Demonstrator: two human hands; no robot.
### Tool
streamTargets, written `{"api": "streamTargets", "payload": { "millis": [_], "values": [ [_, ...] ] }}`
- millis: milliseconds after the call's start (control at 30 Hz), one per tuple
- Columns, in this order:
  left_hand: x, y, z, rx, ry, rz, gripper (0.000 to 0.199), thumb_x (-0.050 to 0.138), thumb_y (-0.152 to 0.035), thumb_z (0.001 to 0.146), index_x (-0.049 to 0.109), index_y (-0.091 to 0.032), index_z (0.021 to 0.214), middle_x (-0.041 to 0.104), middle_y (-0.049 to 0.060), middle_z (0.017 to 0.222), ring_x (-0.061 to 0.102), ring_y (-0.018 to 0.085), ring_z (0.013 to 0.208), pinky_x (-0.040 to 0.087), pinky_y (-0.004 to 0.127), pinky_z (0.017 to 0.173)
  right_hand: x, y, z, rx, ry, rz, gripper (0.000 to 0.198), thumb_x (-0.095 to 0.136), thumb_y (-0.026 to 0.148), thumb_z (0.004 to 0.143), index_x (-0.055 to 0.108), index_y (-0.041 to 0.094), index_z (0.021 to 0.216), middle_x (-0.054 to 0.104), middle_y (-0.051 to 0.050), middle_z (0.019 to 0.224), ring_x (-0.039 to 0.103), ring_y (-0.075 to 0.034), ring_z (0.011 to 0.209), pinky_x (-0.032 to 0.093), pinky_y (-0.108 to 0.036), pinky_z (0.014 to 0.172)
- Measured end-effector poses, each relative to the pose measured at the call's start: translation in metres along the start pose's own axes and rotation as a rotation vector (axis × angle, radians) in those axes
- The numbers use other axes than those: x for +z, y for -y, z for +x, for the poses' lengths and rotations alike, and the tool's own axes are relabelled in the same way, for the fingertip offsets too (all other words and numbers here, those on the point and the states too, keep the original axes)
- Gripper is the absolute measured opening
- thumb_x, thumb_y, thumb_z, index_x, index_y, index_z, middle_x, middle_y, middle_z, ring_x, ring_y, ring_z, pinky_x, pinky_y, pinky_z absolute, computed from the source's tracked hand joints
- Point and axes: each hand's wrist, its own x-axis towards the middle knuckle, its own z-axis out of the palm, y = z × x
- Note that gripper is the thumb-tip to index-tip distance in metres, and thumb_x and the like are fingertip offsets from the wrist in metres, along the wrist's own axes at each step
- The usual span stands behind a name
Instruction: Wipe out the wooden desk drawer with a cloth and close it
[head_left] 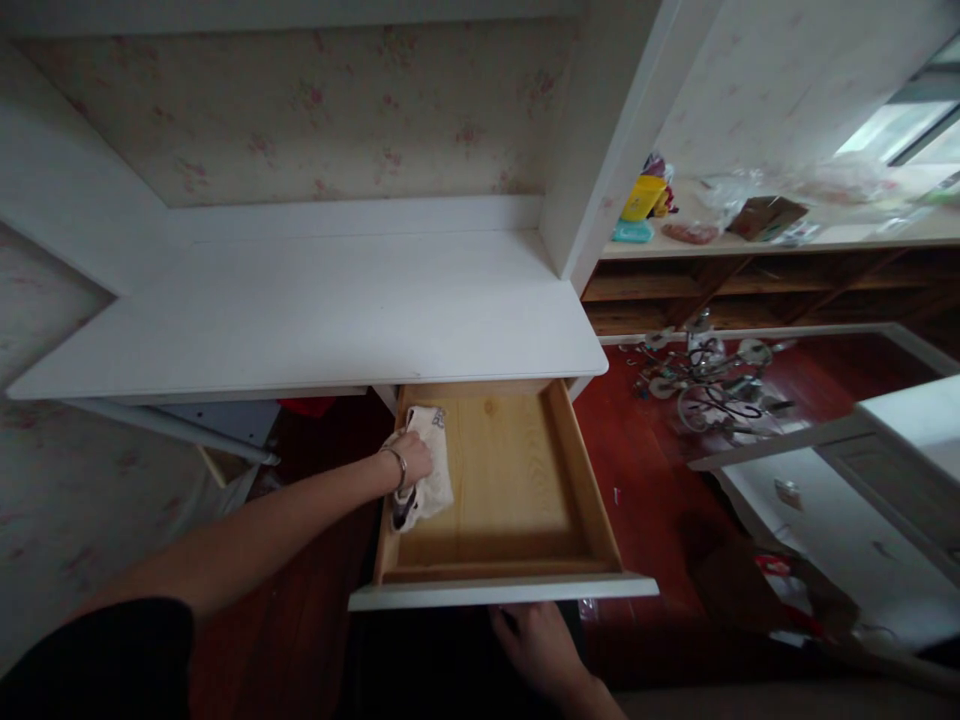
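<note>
A pulled-out wooden drawer (510,480) with a white front sticks out below the white desk (360,310). My left hand (411,460) is inside it at the left side, closed on a pale cloth (435,490) with dark print. The cloth lies bunched against the drawer's left wall and bottom. My right hand (540,645) is just below the drawer's white front edge, near its middle. Its fingertips are partly hidden under that edge, so I cannot tell whether they grip it.
On the dark red floor at the right lies a chandelier-like metal fixture (712,385). Behind it runs a low wooden shelf (675,285) with bags, a yellow container (643,198) and a cardboard box (765,217) on top. A white cabinet (847,500) stands at right.
</note>
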Motion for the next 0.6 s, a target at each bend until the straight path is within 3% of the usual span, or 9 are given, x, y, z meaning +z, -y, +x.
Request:
{"api": "streamTargets", "payload": {
  "millis": [200,400,500,600],
  "values": [
    [-0.023,0.048,0.039,-0.131,-0.097,-0.043,0.016,0.055,-0.002,0.073,0.070,-0.006,0.075,0.069,0.016,0.081,0.062,0.024,0.083,0.036,0.037,0.084,-0.001,0.003,0.000,0.014,-0.006,0.023,0.030,0.042,0.028,0.093,0.072,0.027,0.095,0.073,-0.002,0.096,0.064,-0.020,0.096,0.042,-0.027,0.085],
    [-0.033,0.045,0.029,-0.112,-0.192,-0.168,0.030,0.050,-0.008,0.079,0.067,-0.015,0.103,0.068,0.011,0.104,0.061,0.021,0.097,0.042,0.029,0.082,0.002,0.001,0.001,0.027,-0.004,0.027,0.030,0.043,0.027,0.092,0.072,0.026,0.096,0.072,-0.003,0.097,0.064,-0.020,0.097,0.042,-0.027,0.084],
    [-0.038,0.025,0.010,-0.150,-0.348,-0.477,0.047,0.050,-0.009,0.078,0.057,-0.022,0.122,0.062,0.008,0.121,0.058,0.020,0.108,0.043,0.028,0.089,0.002,-0.001,0.002,0.014,0.009,0.031,0.030,0.043,0.028,0.092,0.072,0.026,0.097,0.072,-0.003,0.098,0.064,-0.021,0.098,0.042,-0.028,0.086],
    [-0.041,0.001,-0.011,-0.319,-0.499,-1.012,0.051,0.053,-0.013,0.073,0.054,-0.022,0.124,0.063,0.006,0.119,0.058,0.021,0.107,0.044,0.028,0.089,0.001,-0.003,0.003,0.007,0.024,0.010,0.031,0.043,0.028,0.092,0.073,0.026,0.098,0.072,-0.004,0.100,0.064,-0.023,0.098,0.043,-0.030,0.086]
  ]
}}
